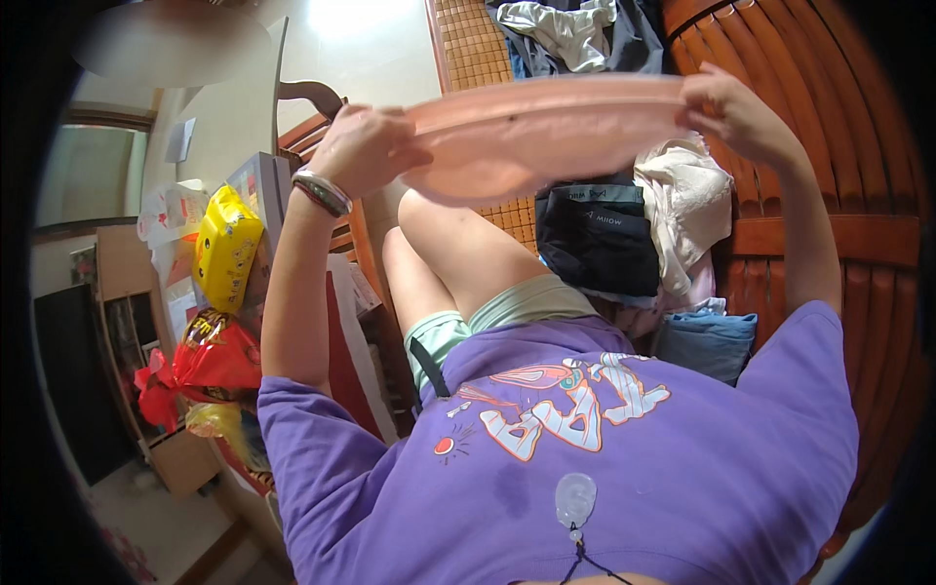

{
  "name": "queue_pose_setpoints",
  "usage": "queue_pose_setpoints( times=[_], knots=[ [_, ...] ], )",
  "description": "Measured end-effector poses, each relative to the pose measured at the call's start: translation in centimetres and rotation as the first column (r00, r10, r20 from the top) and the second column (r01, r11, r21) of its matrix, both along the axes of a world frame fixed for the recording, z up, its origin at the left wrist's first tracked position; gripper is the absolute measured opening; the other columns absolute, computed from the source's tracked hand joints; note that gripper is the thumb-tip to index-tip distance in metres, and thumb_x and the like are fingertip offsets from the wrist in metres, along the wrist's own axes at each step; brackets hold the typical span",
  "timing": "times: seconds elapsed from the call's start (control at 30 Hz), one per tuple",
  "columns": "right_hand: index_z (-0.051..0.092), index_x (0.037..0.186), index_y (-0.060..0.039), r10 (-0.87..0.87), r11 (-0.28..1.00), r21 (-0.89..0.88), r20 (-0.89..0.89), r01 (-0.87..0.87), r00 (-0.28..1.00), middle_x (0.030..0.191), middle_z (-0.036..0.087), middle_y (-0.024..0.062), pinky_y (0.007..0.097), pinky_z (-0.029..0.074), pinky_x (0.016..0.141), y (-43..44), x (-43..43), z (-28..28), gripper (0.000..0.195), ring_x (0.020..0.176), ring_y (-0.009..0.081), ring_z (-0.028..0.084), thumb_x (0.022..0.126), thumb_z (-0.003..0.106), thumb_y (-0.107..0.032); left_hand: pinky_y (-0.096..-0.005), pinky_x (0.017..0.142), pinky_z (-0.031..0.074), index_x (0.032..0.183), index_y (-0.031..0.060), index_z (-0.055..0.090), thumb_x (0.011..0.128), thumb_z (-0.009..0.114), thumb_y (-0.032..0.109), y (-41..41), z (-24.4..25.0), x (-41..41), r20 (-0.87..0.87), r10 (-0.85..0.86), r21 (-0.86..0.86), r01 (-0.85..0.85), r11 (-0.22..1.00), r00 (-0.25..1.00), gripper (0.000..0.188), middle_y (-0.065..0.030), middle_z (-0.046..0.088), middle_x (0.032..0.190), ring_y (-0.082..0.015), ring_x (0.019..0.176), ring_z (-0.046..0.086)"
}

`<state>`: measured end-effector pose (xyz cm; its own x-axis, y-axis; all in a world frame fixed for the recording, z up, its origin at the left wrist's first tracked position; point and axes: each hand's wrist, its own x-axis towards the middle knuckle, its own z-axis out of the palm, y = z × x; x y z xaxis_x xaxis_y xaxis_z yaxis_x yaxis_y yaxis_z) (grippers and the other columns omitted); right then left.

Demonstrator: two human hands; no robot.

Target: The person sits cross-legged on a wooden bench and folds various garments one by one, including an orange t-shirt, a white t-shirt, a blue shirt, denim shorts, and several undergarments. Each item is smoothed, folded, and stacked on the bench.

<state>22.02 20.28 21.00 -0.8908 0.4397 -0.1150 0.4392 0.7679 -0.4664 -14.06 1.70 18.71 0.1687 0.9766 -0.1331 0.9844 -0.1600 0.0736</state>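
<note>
Stretched between my two hands is a pink cloth garment (541, 139), blurred by motion and held up above my knees. My left hand (369, 146) grips one end of it, with bangles on the wrist. At the other end my right hand (720, 113) pinches the fabric near the bench back. Below the garment, folded black underwear (599, 241) with a lettered waistband lies on the seat. A cream bra (687, 197) rests beside it, under my right forearm. Closer to my body sits a folded blue denim item (706, 340).
A slatted wooden bench back (804, 146) rises on the right. Dark and white clothes (570, 36) lie heaped on the woven seat mat (475, 44) at the far end. On the left stand a yellow wipes pack (227, 248) and a red plastic bag (216, 351).
</note>
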Motion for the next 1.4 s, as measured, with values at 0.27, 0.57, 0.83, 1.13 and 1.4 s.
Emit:
queue_pose_setpoints(
  times=[0.27, 0.57, 0.83, 1.13, 1.4],
  knots=[
    [0.059, 0.084, -0.0030, -0.100, 0.988, 0.093, -0.237, 0.125, 0.966, 0.076, 0.055, 0.0058, 0.0288, 0.045, 0.077, -1.9, 4.4, 2.6, 0.010, 0.073, 0.0150, 0.054, 0.086, 0.058, -0.013, -0.0360, 0.090, 0.041, 0.075, 0.0009, 0.064, 0.078, 0.068, 0.014, 1.7, 3.5, 1.8, 0.290, -0.406, 0.588, 0.173, 0.790, 0.867, 0.014, -0.0113, 0.059, 0.112, -0.0232, 0.104, 0.055],
    [0.060, 0.081, 0.0016, -0.360, 0.897, -0.299, -0.067, 0.325, 0.931, 0.071, 0.056, 0.0004, 0.0221, 0.042, 0.060, -0.1, 6.2, 1.1, 0.017, 0.067, 0.0075, 0.052, 0.085, 0.060, -0.014, -0.0269, 0.063, 0.043, 0.089, -0.0034, 0.066, 0.084, 0.059, 0.016, 5.1, -3.8, 1.8, 0.869, 0.042, -0.131, 0.146, 0.981, 0.493, 0.021, -0.0046, 0.059, 0.074, -0.0114, 0.069, 0.053],
    [0.055, 0.078, 0.0019, -0.157, 0.947, 0.255, -0.157, 0.194, 0.975, 0.078, 0.056, 0.0167, 0.0387, 0.045, 0.069, -0.2, 6.1, -10.5, 0.009, 0.076, 0.0338, 0.056, 0.072, 0.062, -0.001, -0.0395, 0.086, 0.042, 0.080, 0.0053, 0.063, 0.084, 0.055, 0.017, 5.9, -12.2, 3.9, 0.144, -0.205, 0.060, 0.198, 0.978, 0.968, 0.014, -0.0058, 0.061, 0.082, -0.0240, 0.083, 0.058],
    [0.059, 0.082, -0.0017, -0.042, 0.920, 0.353, -0.346, 0.172, 0.937, 0.080, 0.058, 0.0109, 0.0373, 0.048, 0.073, -11.0, 6.8, -12.9, 0.014, 0.080, 0.0285, 0.059, 0.070, 0.065, 0.000, -0.0450, 0.105, 0.029, 0.111, 0.0103, 0.054, 0.076, 0.062, 0.014, 1.6, -12.1, 7.9, 0.136, -0.245, 0.071, 0.237, 0.969, 0.960, 0.036, -0.0078, 0.048, 0.123, -0.0237, 0.119, 0.043],
    [0.059, 0.080, 0.0000, -0.018, 0.932, 0.336, -0.336, 0.138, 0.942, 0.078, 0.055, 0.0099, 0.0366, 0.049, 0.071, -10.4, 5.4, -10.4, 0.013, 0.078, 0.0276, 0.058, 0.071, 0.067, -0.003, -0.0637, 0.105, 0.014, 0.138, 0.0249, 0.034, 0.076, 0.068, 0.026, 9.8, -18.3, 11.7, 0.011, -0.158, -0.065, 0.158, 0.985, 0.987, 0.071, -0.0062, 0.023, 0.148, -0.0304, 0.138, 0.015]
  ],
)
